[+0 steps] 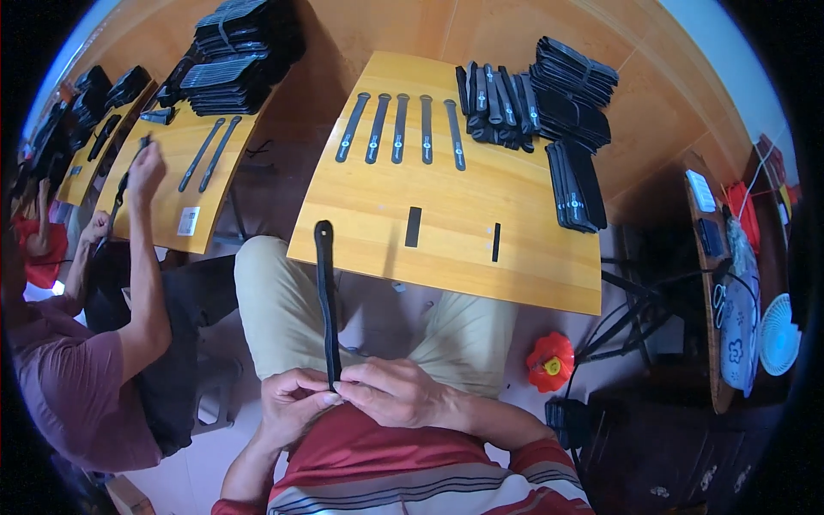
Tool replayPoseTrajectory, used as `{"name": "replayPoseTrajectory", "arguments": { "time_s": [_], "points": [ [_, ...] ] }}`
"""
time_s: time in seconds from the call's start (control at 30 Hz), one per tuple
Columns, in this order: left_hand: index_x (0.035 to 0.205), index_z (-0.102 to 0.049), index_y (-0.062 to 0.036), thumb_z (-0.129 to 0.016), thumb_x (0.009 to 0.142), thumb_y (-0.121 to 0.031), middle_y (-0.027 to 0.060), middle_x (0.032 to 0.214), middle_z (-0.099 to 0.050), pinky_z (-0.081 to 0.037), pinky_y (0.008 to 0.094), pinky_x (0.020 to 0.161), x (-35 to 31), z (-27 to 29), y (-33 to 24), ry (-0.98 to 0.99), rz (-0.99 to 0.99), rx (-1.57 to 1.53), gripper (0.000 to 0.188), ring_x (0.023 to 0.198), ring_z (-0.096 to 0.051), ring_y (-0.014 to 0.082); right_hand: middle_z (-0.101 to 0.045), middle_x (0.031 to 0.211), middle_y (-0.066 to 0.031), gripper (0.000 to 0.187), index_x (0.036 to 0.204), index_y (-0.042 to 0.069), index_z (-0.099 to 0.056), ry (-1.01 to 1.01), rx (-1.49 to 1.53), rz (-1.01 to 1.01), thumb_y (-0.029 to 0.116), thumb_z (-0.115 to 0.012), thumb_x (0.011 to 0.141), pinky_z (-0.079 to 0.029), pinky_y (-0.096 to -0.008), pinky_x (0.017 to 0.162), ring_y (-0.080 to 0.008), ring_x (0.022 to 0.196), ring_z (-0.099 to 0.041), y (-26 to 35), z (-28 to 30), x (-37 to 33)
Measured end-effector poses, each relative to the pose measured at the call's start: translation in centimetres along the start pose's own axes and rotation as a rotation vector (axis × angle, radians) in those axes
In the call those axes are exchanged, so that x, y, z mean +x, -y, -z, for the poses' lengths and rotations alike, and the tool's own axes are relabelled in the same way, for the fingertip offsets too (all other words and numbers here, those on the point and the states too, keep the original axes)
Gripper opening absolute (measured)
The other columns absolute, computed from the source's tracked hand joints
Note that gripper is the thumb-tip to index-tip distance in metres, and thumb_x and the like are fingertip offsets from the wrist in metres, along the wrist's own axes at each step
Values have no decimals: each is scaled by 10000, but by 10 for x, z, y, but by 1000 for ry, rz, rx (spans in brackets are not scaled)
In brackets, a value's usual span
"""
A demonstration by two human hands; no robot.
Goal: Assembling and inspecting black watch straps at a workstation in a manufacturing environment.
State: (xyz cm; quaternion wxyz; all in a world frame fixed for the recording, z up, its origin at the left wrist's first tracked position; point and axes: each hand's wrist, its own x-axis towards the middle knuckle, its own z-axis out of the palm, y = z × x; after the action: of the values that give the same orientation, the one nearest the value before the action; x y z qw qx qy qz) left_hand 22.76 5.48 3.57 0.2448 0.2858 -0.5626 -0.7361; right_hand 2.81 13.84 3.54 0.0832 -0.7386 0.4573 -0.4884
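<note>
A long black fabric strap (326, 283) with a small hole at its far, rounded end rises upright between my knees. Its near end is pinched at my waist by the fingertips of my left hand (293, 403) and my right hand (396, 392), which almost touch. Both hands are closed on it; the fingers cover that end. Ahead, several grey straps (400, 129) with slotted round ends lie in a spaced row on the wooden table (360, 202). Two short black strips (414, 227) lie apart on the table's near half.
Bundled straps (573, 94) pile up at the table's far right, with a smaller stack (577, 187) nearer. At left, a co-worker (94, 378) handles a strap at another table (223, 159). A red flower-shaped object (549, 362) is low on the right, near a shelf with a small fan (779, 335).
</note>
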Motion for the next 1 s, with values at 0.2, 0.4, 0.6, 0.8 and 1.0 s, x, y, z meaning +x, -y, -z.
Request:
{"name": "replayPoseTrajectory", "arguments": {
  "time_s": [0.2,0.4,0.6,0.8,1.0],
  "points": [
    [869,-692,42,-745,805,66,151,904,-709,-558,274,731,-9,4,14,15,31,-18,87,802,-678,164,-621,937,-108,231,940,-15,-658,19,-2,59,34,-760,739,-558,-301,573,-209,712,-649,-1,-1,-4],
    [852,-696,48,-746,801,73,141,869,-708,-558,270,720,-16,4,25,-7,68,-48,76,787,-676,159,-609,945,-117,215,933,-22,-647,68,50,67,46,-751,757,-569,-307,602,-223,766,-654,-3,-3,-9],
    [844,-700,47,-727,823,67,144,866,-712,-557,267,720,-14,-2,17,20,104,-42,40,783,-678,157,-605,948,-124,219,937,-33,-643,70,110,54,41,-753,763,-570,-310,606,-236,770,-653,-4,-1,-11],
    [859,-712,51,-717,837,59,140,843,-713,-552,259,714,-14,-5,16,-3,130,0,23,765,-675,152,-605,952,-128,228,936,-38,-642,69,112,51,36,-757,754,-570,-308,596,-236,765,-656,-4,-2,-14],
    [838,-712,45,-738,822,55,119,828,-711,-533,240,679,-15,-5,24,-17,104,34,31,738,-659,132,-593,936,-126,212,906,-28,-621,80,115,28,50,-738,748,-570,-332,650,-247,818,-646,-4,-5,-19]
  ]
}}
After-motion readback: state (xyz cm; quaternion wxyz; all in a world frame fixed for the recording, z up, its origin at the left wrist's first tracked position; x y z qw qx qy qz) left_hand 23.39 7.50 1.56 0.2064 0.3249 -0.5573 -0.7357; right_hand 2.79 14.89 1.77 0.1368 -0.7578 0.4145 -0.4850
